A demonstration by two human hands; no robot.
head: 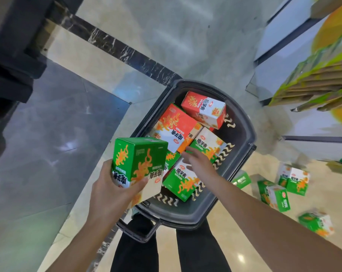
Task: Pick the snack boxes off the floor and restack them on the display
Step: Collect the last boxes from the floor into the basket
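One green box (139, 160) gripped by left hand (111, 190) beside basket (242, 154).

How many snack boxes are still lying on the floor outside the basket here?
4, all right of the basket: one beside its rim, one further right, one behind that, one nearest. Others may lie out of frame.

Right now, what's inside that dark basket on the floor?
The basket holds snack boxes: red ones toward the far end, green ones nearer. Whatever lies beneath them is covered.
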